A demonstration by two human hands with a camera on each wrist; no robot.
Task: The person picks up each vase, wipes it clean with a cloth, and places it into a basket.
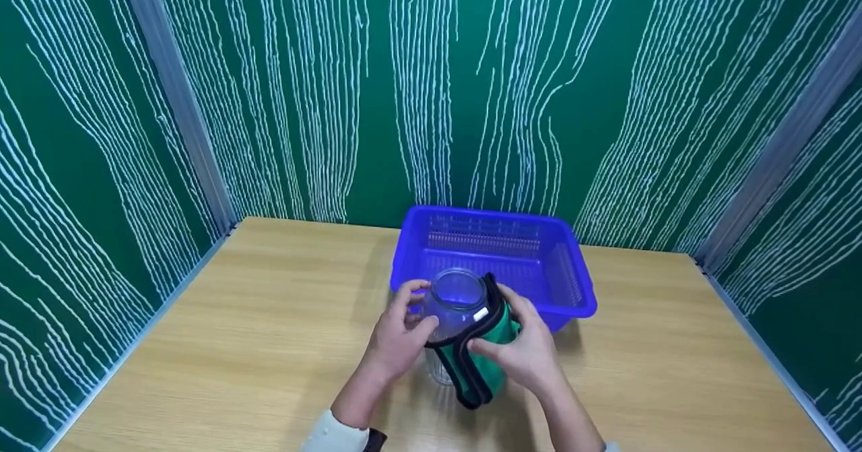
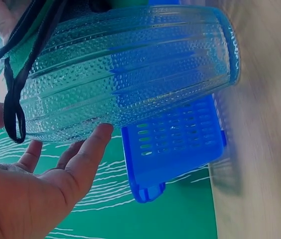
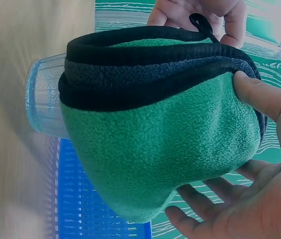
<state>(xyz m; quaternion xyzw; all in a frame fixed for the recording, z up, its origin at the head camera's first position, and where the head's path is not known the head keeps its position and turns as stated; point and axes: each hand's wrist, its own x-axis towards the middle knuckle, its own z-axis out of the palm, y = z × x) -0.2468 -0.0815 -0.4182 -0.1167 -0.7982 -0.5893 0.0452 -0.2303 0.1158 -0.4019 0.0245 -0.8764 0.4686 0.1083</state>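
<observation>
A clear, ribbed glass jar (image 2: pixel 130 69) with an uncovered round mouth is in front of me in the head view. My left hand (image 1: pixel 397 337) holds it near the shoulder, with the thumb on the near side. A green cloth (image 3: pixel 150 144) with black edging wraps round the jar's right side. My right hand (image 1: pixel 525 351) grips this cloth against the glass, thumb in front and fingers behind. A black loop (image 2: pixel 16 104) hangs from the cloth by my left thumb. Whether the jar's base touches the table cannot be told.
A blue plastic basket (image 1: pixel 582 263) with slotted walls stands just behind the jar on the wooden table (image 1: pixel 269 317). Green panels (image 1: pixel 377 135) with white wavy lines enclose the table's back and sides, with grey posts (image 1: pixel 178 102) at the corners.
</observation>
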